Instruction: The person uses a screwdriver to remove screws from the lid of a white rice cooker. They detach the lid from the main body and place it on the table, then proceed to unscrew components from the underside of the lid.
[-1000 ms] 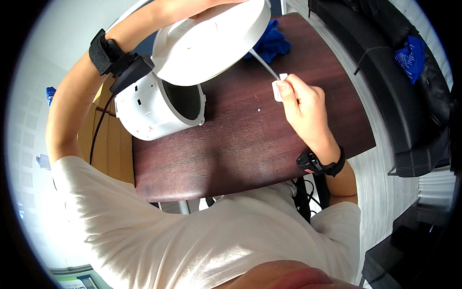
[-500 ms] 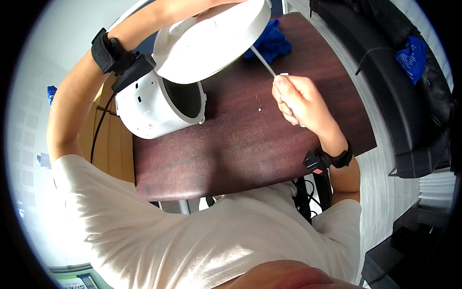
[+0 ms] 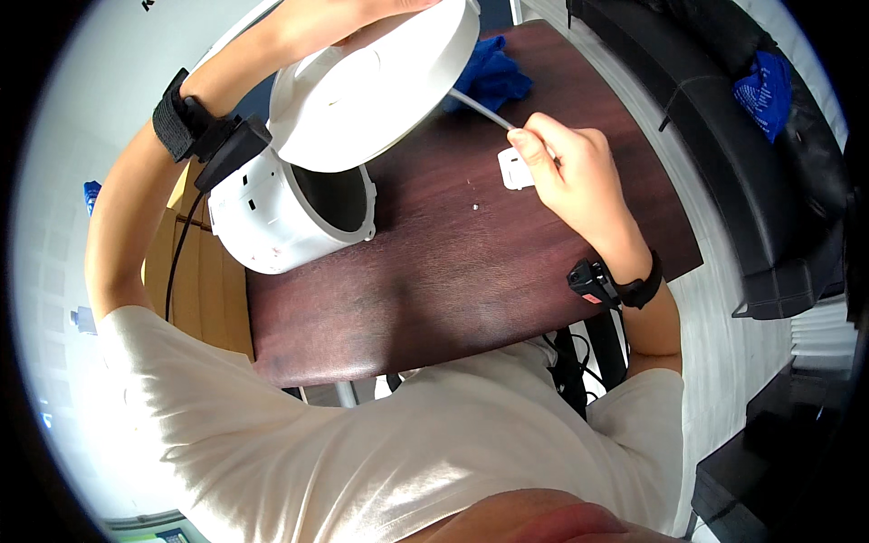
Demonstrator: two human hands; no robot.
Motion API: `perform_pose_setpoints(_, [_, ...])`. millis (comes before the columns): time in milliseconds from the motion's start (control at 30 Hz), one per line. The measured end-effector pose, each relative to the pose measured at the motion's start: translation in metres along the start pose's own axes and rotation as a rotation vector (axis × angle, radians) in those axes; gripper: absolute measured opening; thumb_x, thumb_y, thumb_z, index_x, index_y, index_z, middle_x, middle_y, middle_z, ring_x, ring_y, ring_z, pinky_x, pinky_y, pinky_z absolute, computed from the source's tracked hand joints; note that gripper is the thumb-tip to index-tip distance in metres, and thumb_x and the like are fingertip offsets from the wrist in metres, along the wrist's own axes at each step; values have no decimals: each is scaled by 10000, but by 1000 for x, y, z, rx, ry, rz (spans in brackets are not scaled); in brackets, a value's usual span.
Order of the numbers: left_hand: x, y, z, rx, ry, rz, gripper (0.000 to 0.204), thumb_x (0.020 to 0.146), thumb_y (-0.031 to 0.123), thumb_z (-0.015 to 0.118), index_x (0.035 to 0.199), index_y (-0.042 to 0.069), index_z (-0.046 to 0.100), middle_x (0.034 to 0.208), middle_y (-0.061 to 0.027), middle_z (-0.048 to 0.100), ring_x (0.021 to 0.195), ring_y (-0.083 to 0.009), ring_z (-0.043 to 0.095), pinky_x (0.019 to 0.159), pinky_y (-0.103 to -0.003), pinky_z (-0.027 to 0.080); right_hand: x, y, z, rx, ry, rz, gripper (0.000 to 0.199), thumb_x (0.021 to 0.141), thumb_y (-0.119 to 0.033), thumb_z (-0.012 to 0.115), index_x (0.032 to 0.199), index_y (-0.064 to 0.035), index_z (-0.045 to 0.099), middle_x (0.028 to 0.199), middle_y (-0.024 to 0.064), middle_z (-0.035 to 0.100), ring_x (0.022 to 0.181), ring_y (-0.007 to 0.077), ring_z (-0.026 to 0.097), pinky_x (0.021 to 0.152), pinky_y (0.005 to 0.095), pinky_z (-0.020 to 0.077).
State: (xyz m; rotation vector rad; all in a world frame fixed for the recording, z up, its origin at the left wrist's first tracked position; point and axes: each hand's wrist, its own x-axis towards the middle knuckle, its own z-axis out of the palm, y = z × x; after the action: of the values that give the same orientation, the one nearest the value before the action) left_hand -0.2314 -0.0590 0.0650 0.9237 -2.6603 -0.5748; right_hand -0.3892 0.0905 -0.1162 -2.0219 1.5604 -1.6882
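Note:
My left hand grips a large white round lid by its upper edge and holds it tilted above the table; its fingertips are largely hidden. In my closed right hand is a screwdriver. Its thin metal shaft points left to the lid's right edge, where the tip is hidden, and the fist covers the handle. Below and behind the lid, a white cylindrical housing lies on its side, its dark opening facing right. A small white plastic part sits on the table beside my right hand. Nearer me lies a tiny screw.
The dark reddish-brown table has a blue cloth at its far side. A cardboard box stands at the table's left. On the right is a black sofa with a blue bag on it.
My right hand has turned and shifted its grip on the screwdriver, so the white plastic part shows more beside it. The whole view has shifted slightly; the lid stays held up.

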Motion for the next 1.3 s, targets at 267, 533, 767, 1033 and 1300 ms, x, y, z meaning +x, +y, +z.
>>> perform_pose_setpoints(267, [3,3,-4,43,32,-13,384,864,385,668,914,34,523,678,-8,549,581,-68,523,483,-214,400,4,-2,10,164,-35,153,430,953,-319,533,649,-15,506,477,113,406,397,185,437,414,321,315])
perform_pose_setpoints(533, [4,-9,0,146,76,39,462,836,459,662,917,15,565,717,-45,561,645,-123,543,548,-254,424,2,-8,5,878,-445,574,460,985,-388,448,674,-52,481,488,-18,425,363,49,378,343,205,313])
perform_pose_setpoints(767, [2,-13,1,132,49,71,436,840,448,664,894,29,560,701,-40,551,628,-110,525,534,-246,407,3,-8,6,1071,-561,629,453,992,-396,426,688,-63,472,485,-18,408,332,40,358,311,188,308])
perform_pose_setpoints(1033, [6,-18,7,120,-38,99,399,850,416,669,872,39,541,680,-23,541,600,-89,512,508,-234,397,1,-1,-1,286,-295,261,414,954,-340,526,700,-16,568,477,38,445,394,101,409,399,261,303])
perform_pose_setpoints(1300, [7,-11,1,5,-94,35,380,851,394,678,861,46,525,661,-10,533,549,-67,498,454,-204,375,-11,-15,8,-126,26,44,364,923,-294,582,661,-51,515,460,80,485,378,229,502,381,312,364])
